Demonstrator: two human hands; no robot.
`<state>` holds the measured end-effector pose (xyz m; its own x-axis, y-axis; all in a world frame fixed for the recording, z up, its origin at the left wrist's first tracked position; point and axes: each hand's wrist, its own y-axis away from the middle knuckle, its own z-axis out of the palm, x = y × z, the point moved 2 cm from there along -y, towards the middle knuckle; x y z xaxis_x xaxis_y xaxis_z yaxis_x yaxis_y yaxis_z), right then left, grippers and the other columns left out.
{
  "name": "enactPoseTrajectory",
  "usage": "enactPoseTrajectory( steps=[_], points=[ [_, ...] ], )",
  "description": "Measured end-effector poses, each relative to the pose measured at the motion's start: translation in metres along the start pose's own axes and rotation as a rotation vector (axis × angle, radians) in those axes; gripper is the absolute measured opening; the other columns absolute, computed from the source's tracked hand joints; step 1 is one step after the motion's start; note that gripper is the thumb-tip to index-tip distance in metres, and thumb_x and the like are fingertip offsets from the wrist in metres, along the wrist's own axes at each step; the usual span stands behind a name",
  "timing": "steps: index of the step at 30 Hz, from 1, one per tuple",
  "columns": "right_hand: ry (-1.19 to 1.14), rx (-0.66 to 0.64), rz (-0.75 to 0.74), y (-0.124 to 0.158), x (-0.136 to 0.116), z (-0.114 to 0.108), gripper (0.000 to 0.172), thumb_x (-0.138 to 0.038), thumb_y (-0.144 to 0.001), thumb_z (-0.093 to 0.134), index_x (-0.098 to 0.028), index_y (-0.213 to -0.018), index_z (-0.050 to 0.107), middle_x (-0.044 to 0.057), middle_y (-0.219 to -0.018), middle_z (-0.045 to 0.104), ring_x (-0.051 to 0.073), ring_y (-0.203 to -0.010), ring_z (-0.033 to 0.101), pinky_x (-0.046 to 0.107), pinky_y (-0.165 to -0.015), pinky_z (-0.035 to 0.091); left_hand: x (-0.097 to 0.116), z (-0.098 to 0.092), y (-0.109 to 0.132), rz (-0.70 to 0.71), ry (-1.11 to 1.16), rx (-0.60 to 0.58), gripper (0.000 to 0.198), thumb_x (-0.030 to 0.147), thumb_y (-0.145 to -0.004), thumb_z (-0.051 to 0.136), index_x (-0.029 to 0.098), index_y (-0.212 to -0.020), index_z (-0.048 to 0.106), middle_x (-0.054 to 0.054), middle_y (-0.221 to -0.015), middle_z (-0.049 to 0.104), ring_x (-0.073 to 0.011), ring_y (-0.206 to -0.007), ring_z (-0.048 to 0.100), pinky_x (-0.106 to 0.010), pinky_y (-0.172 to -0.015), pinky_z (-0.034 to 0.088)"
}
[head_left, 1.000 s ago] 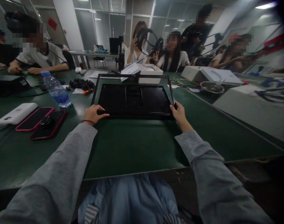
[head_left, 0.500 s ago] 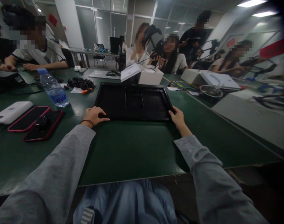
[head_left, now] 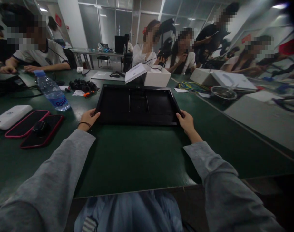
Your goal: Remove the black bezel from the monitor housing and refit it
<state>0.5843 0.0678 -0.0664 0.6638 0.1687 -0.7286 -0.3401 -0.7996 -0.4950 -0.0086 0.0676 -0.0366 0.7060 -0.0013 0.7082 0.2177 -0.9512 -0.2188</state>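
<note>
A shallow black rectangular tray (head_left: pixel 115 104) with a raised rim and a small framed section at its middle lies on the green table in front of me. My left hand (head_left: pixel 88 118) grips its near left corner, thumb on top and fingers curled out of sight under the edge. At the near right corner, my right hand (head_left: pixel 185 121) holds the rim between thumb and fingers. Left of my left hand are a tilted-looking water bottle (head_left: pixel 53 93) and two red-edged phones (head_left: pixel 26 124), with a small black object (head_left: pixel 40 128) on the nearer one.
A white power bank (head_left: pixel 13 116) lies at the left. Behind the tray stand an open white box (head_left: pixel 158 77) and a heap of black parts (head_left: pixel 81 85). To the right are coloured cables (head_left: pixel 190 86), a metal bowl (head_left: pixel 223 92) and more white boxes (head_left: pixel 234 80). Several people sit across the table.
My left hand has shifted left from the tray's near edge to its corner and now grips it. My right hand keeps its hold. The view has turned slightly.
</note>
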Motion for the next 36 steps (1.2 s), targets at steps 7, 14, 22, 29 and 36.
enactPoseTrajectory(
  steps=[7,14,22,29,36],
  points=[
    [0.075,-0.054,-0.036,0.000,-0.009,0.000,0.048,-0.041,-0.088,0.060,-0.020,-0.129,0.071,0.013,-0.123,0.076,0.033,-0.113,0.072,0.055,-0.106,0.054,0.011,-0.013,0.012,-0.030,-0.237,0.091,0.053,0.051,-0.090,0.061,0.017,-0.128,0.073,-0.012,-0.105,0.078,-0.0280,-0.099,0.073,-0.040,-0.091,0.055],
    [0.099,-0.061,-0.037,0.000,-0.011,-0.001,0.049,-0.040,-0.088,0.060,-0.015,-0.129,0.069,0.017,-0.122,0.075,0.034,-0.113,0.072,0.054,-0.106,0.054,0.018,-0.016,0.018,0.036,-0.379,0.099,0.051,0.052,-0.093,0.054,0.019,-0.127,0.073,-0.012,-0.106,0.078,-0.0301,-0.101,0.072,-0.042,-0.093,0.053],
    [0.065,-0.054,-0.055,0.000,-0.010,0.003,0.047,-0.042,-0.088,0.062,-0.017,-0.127,0.070,0.015,-0.120,0.075,0.031,-0.111,0.072,0.052,-0.106,0.055,0.018,-0.012,0.016,0.014,-0.326,0.065,0.055,0.047,-0.094,0.053,0.015,-0.138,0.067,-0.015,-0.117,0.077,-0.0305,-0.108,0.071,-0.042,-0.099,0.052],
    [0.083,-0.118,-0.079,0.005,-0.026,0.007,0.046,-0.043,-0.088,0.059,-0.016,-0.124,0.070,0.015,-0.117,0.075,0.030,-0.106,0.071,0.051,-0.105,0.054,0.019,-0.021,0.023,-0.157,-0.288,0.119,0.049,0.047,-0.093,0.054,0.021,-0.133,0.066,-0.013,-0.120,0.075,-0.0336,-0.116,0.068,-0.048,-0.100,0.052],
    [0.271,0.043,-0.088,0.009,-0.044,0.008,0.067,-0.051,-0.093,0.051,-0.013,-0.148,0.051,0.023,-0.132,0.063,0.035,-0.123,0.058,0.062,-0.110,0.042,0.038,-0.019,0.034,0.016,-0.347,0.276,0.066,0.049,-0.095,0.051,0.014,-0.150,0.048,-0.023,-0.144,0.057,-0.0378,-0.139,0.050,-0.058,-0.113,0.040]
  ],
)
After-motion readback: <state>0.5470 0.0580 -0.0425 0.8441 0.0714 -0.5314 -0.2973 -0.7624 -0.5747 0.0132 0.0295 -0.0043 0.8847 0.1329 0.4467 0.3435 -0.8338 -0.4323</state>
